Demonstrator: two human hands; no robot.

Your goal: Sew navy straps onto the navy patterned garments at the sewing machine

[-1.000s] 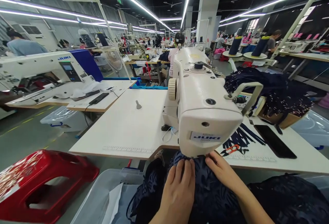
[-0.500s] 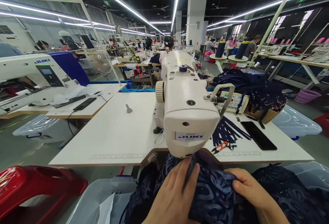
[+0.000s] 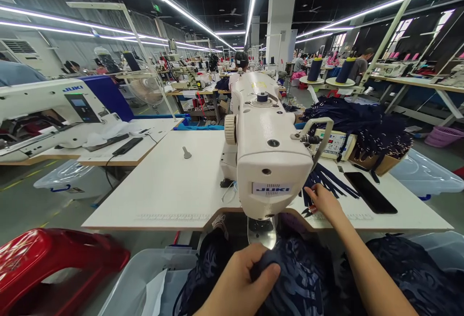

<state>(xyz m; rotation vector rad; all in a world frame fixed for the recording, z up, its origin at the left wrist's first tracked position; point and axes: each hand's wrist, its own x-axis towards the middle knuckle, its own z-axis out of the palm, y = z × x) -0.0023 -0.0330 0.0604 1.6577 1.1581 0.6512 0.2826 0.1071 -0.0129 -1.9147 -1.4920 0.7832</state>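
Right grip (image 3: 326, 202) between machine (image 3: 271, 156) and phone (image 3: 370, 193)

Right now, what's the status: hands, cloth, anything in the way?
Left hand pinching dark patterned cloth. Right hand at the orange snips, grip unclear. Sewing machine hides part of the table.

"JUKI" — on centre sewing machine (image 3: 270, 130) and left-side machine (image 3: 39, 96)
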